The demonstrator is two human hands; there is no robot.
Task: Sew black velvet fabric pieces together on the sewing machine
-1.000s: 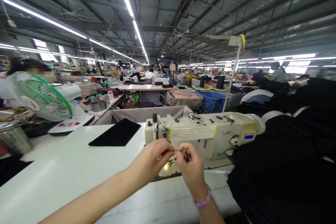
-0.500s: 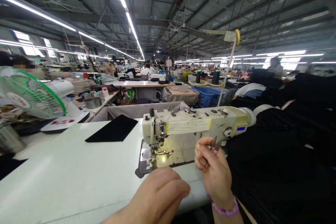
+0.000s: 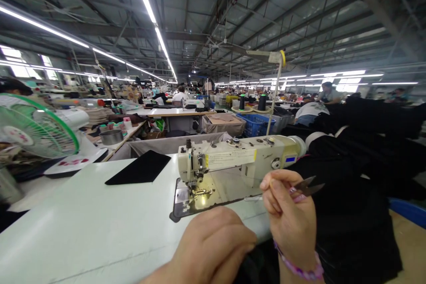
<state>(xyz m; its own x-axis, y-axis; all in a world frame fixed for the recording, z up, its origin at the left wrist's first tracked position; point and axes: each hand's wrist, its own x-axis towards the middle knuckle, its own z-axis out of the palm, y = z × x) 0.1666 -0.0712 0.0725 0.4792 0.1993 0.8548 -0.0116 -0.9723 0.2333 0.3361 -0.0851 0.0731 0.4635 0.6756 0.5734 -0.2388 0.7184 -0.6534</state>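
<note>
My right hand, with a beaded bracelet at the wrist, is closed around a small pair of scissors. Their pink handles sit in my palm and the parted blades point out to the right. Thumb and forefinger are pinched together; whatever lies between them is too small to make out. My left hand is closed at the table's front edge, its fingertips turned down and mostly hidden. Behind both hands stands a sewing machine, its needle area left of my right hand.
A black fabric piece lies on the white table, left of the machine. Dark cloth is heaped at the right. A green fan stands far left. Thread cones and a blue basket are behind the machine.
The view has swung slightly right. My right hand has moved right, and the scissor blades have tipped from upward to rightward. My left hand has shifted a little right.
</note>
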